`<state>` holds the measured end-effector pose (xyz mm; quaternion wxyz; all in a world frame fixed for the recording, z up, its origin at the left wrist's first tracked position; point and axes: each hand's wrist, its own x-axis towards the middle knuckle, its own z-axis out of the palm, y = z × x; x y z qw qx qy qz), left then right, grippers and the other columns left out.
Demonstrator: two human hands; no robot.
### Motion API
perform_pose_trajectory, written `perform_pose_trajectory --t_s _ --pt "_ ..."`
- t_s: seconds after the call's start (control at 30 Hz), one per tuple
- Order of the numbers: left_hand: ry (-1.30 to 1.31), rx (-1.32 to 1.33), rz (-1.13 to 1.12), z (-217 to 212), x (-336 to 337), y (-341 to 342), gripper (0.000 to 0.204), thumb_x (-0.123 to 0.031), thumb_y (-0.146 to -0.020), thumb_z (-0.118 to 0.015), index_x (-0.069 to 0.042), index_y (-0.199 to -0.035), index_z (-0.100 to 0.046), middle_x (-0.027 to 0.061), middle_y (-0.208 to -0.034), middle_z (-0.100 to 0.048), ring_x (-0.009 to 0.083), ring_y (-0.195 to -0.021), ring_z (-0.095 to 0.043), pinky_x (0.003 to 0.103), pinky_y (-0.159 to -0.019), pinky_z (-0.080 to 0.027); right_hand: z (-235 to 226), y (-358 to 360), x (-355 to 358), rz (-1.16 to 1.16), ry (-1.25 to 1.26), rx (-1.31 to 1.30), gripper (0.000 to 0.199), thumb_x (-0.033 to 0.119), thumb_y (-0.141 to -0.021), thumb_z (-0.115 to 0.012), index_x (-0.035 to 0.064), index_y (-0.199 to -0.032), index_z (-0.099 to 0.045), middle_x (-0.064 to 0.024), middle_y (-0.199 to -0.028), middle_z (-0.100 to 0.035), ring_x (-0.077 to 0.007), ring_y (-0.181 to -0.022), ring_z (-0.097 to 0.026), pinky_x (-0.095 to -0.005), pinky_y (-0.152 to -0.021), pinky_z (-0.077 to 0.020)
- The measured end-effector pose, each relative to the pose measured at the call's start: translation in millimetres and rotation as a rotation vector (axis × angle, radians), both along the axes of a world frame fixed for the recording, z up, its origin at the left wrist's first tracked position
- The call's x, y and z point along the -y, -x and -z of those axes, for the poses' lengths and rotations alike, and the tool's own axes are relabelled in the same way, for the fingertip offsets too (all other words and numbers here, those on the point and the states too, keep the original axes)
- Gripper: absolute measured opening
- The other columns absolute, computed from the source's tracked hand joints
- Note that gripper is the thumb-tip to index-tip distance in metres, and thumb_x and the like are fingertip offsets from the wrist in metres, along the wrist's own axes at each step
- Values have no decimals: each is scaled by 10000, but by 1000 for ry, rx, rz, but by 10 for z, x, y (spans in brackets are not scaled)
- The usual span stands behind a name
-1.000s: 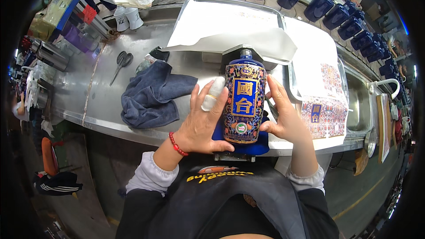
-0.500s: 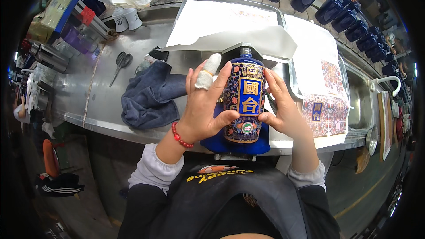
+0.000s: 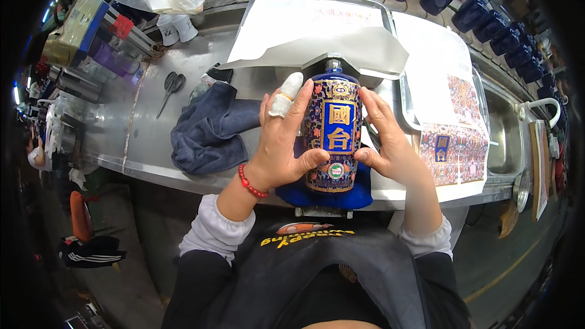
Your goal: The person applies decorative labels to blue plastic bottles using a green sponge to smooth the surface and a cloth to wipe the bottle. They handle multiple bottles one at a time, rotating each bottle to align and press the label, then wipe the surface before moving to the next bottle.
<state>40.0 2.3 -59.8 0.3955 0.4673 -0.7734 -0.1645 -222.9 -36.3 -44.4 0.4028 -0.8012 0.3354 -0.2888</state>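
Head view, two hands, one bottle

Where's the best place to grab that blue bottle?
Around its straight middle, from both sides, as the left hand and right hand do now. The blue bottle is a tall cylinder; its narrow neck gives less to hold.

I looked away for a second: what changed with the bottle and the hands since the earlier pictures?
The left hand slid up the side of the blue bottle, its wrapped finger now by the shoulder. The right hand keeps pressing the label's other edge. The bottle stays upright on the blue pad; the grey cloth and scissors have not moved.
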Motion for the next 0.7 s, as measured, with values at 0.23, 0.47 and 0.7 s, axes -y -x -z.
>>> perform_pose_trajectory --t_s 0.23,0.47,0.7 --pt "11 32 1 -15 40 -13 1085 -826 -843 -528 -51 -1580 -342 280 -1541 -388 461 -1432 -346 636 -1178 -129 37 -19 15 42 107 -5 1102 673 -846 -699 29 -1614 -241 -226 -1602 -348 -334 -1435 -381 -385 -1079 -406" --pt "82 72 27 -40 94 18 1056 -750 -864 -595 28 -1539 -361 203 -1427 -545 394 -1353 -462 556 -1156 -208 178 -10 81 24 233 -15 1084 644 -841 -727 58 -1620 -252 -215 -1624 -330 -327 -1407 -421 -372 -1064 -427" --pt "145 113 196 -55 50 -168 979 -640 -923 -629 16 -1576 -311 283 -1556 -389 414 -1458 -373 485 -1210 -280 2 23 -63 5 214 -32 1025 644 -860 -707 137 -1632 -260 -183 -1623 -355 -318 -1402 -436 -417 -1077 -446"
